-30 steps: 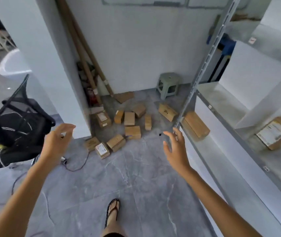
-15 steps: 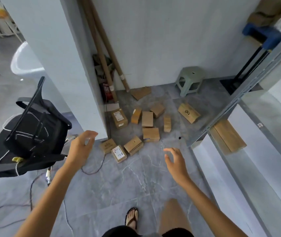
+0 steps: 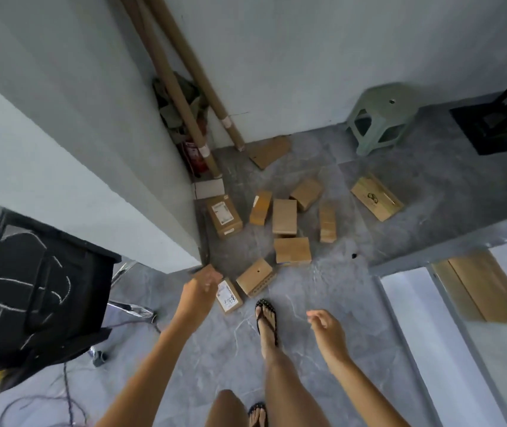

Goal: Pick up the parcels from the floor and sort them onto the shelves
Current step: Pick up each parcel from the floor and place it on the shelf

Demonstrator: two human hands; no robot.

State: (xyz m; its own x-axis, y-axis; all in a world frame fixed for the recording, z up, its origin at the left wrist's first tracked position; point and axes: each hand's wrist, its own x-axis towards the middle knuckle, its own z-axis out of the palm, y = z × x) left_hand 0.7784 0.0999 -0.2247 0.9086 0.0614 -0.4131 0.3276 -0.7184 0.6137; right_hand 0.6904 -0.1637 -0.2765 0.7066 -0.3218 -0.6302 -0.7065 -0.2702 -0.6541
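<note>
Several brown cardboard parcels lie scattered on the grey floor by the wall corner. Nearest me are a small labelled parcel (image 3: 229, 296) and a plain one (image 3: 255, 277) beside it. My left hand (image 3: 200, 288) reaches down over the nearest parcels, its fingers loosely curled and holding nothing; it hides most of another small box behind it. My right hand (image 3: 326, 329) hangs lower right above bare floor, relaxed and holding nothing. A flat parcel (image 3: 483, 288) lies on the low shelf (image 3: 406, 303) at the right.
A white wall corner (image 3: 153, 229) juts in at the left. A black mesh chair (image 3: 36, 291) stands lower left, with cables on the floor. Cardboard tubes (image 3: 181, 103) lean in the corner. A green plastic stool (image 3: 381, 118) stands by the back wall. My sandalled foot (image 3: 266, 315) is planted near the parcels.
I have stepped closer and tilted my view down. My left hand dropped toward the nearest parcels. My right hand lowered. The shelf slid toward the right edge.
</note>
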